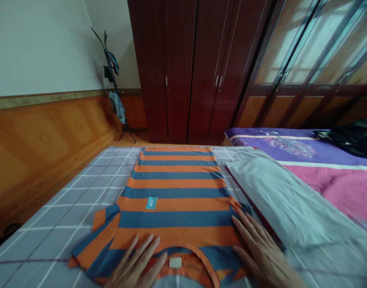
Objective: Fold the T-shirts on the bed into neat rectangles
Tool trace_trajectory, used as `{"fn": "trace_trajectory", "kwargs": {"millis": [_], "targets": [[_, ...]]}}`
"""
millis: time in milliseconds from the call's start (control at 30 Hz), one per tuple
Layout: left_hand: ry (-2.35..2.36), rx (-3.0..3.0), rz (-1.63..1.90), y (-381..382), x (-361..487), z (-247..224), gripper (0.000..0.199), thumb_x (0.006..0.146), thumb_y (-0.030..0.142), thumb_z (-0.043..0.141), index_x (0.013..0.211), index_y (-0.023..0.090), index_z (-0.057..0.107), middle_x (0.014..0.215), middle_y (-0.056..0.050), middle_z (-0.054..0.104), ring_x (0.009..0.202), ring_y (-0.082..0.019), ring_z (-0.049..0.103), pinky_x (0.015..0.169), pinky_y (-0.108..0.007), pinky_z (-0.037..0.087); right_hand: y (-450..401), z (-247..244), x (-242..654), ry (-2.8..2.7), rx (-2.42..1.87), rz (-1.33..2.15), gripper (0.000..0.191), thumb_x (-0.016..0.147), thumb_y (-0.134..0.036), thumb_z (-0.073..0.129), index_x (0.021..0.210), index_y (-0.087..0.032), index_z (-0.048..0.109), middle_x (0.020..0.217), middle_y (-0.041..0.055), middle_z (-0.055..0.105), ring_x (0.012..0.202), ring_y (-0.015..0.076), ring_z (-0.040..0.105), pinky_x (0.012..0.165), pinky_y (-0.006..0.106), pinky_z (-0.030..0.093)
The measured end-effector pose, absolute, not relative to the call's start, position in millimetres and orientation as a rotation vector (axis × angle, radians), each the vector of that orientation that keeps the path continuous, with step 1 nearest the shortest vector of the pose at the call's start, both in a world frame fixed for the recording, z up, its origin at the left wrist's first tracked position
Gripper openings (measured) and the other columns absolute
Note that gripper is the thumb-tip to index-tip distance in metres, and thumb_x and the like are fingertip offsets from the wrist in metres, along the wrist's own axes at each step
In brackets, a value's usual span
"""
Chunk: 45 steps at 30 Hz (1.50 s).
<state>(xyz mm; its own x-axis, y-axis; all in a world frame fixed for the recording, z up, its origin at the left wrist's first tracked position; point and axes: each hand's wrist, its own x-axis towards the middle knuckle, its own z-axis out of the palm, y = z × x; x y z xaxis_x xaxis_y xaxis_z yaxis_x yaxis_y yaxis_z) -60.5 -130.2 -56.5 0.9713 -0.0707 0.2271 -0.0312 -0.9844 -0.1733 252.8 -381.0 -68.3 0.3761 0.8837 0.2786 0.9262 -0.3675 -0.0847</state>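
Note:
An orange and blue striped T-shirt (177, 194) lies spread face up on a grey checked bed sheet (90, 180), its collar toward me and its hem at the far side. A small light-blue patch (151, 203) shows on its chest. My left hand (138, 262) rests flat on the shirt beside the neck opening, fingers apart. Over the sleeve on the right lies my right hand (258, 250), fingers stretched out, covering much of that sleeve. The sleeve on the left (96, 240) is laid out sideways with some creases.
A pale pillow (285, 200) lies close to the right of the shirt. Beyond it is another bed with a purple and pink cover (315, 176) and dark clothing (351, 138). A dark red wardrobe (189, 72) and a coat stand (113, 76) stand at the back.

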Motion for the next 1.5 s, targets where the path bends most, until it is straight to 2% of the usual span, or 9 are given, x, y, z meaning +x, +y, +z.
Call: {"fn": "trace_trajectory", "kwargs": {"millis": [167, 333, 433, 533, 667, 900, 1100, 1367, 1500], "targets": [[0.050, -3.281, -0.206, -156.6, -33.2, -25.9, 0.025, 0.092, 0.024, 0.049, 0.115, 0.024, 0.058, 0.110, -0.004, 0.064, 0.101, -0.020, 0.057, 0.087, -0.033, 0.047, -389.5, -53.6, 240.3, -1.470, -2.525, -0.220, 0.051, 0.091, -0.045, 0.039, 0.132, -0.016, 0.051, 0.139, 0.0131, 0.047, 0.128, 0.0313, 0.041, 0.101, 0.048, 0.040], [0.227, -3.408, 0.050, -163.9, 12.7, 16.0, 0.013, 0.093, 0.024, 0.048, 0.097, 0.021, 0.060, 0.091, -0.002, 0.062, 0.086, -0.018, 0.058, 0.079, -0.032, 0.048, -407.2, -35.9, 233.2, -1.203, -2.678, -0.245, 0.050, 0.091, -0.042, 0.037, 0.127, -0.011, 0.051, 0.106, 0.0147, 0.064, 0.100, 0.0296, 0.059, 0.081, 0.041, 0.050], [0.365, -3.398, 0.158, -174.1, 52.3, 20.9, 0.033, 0.088, 0.036, 0.057, 0.116, 0.018, 0.055, 0.114, -0.008, 0.060, 0.110, -0.025, 0.054, 0.093, -0.039, 0.044, -405.3, -28.1, 227.9, -0.991, -2.786, -0.180, 0.046, 0.088, -0.047, 0.042, 0.118, -0.016, 0.059, 0.095, 0.0106, 0.066, 0.086, 0.0276, 0.063, 0.066, 0.036, 0.049], [0.450, -3.410, 0.184, -187.0, 81.9, 3.3, 0.066, 0.083, 0.051, 0.058, 0.134, 0.012, 0.042, 0.142, -0.018, 0.040, 0.135, -0.032, 0.031, 0.107, -0.045, 0.030, -400.0, -25.2, 230.5, -0.747, -2.752, 0.015, 0.035, 0.082, -0.049, 0.049, 0.094, -0.021, 0.067, 0.077, 0.0050, 0.067, 0.068, 0.0242, 0.064, 0.056, 0.033, 0.045], [0.707, -3.434, 0.057, -199.2, 88.6, -22.2, 0.072, 0.081, 0.058, 0.057, 0.135, 0.013, 0.041, 0.148, -0.018, 0.031, 0.139, -0.032, 0.020, 0.113, -0.046, 0.019, -400.6, -26.7, 239.7, -0.403, -2.340, 0.249, 0.032, 0.076, -0.051, 0.057, 0.080, -0.019, 0.065, 0.062, 0.0020, 0.064, 0.056, 0.0191, 0.060, 0.050, 0.028, 0.044], [0.743, -3.395, -0.241, -202.0, 89.2, -27.0, 0.009, 0.088, 0.017, 0.049, 0.086, 0.015, 0.057, 0.094, -0.006, 0.060, 0.092, -0.021, 0.055, 0.085, -0.035, 0.044, -385.0, -7.3, 238.0, -0.324, -1.908, 0.353, 0.035, 0.070, -0.049, 0.068, 0.075, -0.016, 0.063, 0.056, 0.0000, 0.059, 0.048, 0.0116, 0.051, 0.045, 0.022, 0.043], [0.838, -3.491, -0.220, -201.2, 94.3, -27.8, 0.010, 0.089, 0.016, 0.045, 0.087, 0.016, 0.054, 0.088, -0.004, 0.058, 0.084, -0.018, 0.051, 0.079, -0.032, 0.043, -372.3, 0.9, 252.8, -0.438, -1.975, 0.418, 0.042, 0.078, -0.056, 0.056, 0.080, -0.015, 0.065, 0.067, 0.0035, 0.064, 0.056, 0.0139, 0.057, 0.048, 0.023, 0.043], [0.631, -3.517, 0.198, -214.4, 105.8, 10.2, 0.025, 0.086, 0.035, 0.060, 0.103, 0.019, 0.051, 0.092, -0.003, 0.060, 0.086, -0.021, 0.057, 0.080, -0.036, 0.047, -356.0, -1.2, 278.7, -0.975, -2.611, 0.201, 0.043, 0.083, -0.029, 0.044, 0.121, -0.013, 0.057, 0.066, 0.0021, 0.066, 0.059, 0.0169, 0.060, 0.052, 0.024, 0.037], [0.521, -3.387, -0.029, -238.5, 125.0, 4.1, 0.043, 0.083, 0.048, 0.060, 0.109, 0.015, 0.049, 0.094, -0.007, 0.058, 0.083, -0.024, 0.059, 0.074, -0.038, 0.049, -332.9, 7.8, 288.4, -1.175, -2.925, 0.194, 0.027, 0.082, -0.025, 0.045, 0.097, -0.017, 0.066, 0.076, 0.0068, 0.069, 0.069, 0.0196, 0.064, 0.053, 0.024, 0.033]]}}
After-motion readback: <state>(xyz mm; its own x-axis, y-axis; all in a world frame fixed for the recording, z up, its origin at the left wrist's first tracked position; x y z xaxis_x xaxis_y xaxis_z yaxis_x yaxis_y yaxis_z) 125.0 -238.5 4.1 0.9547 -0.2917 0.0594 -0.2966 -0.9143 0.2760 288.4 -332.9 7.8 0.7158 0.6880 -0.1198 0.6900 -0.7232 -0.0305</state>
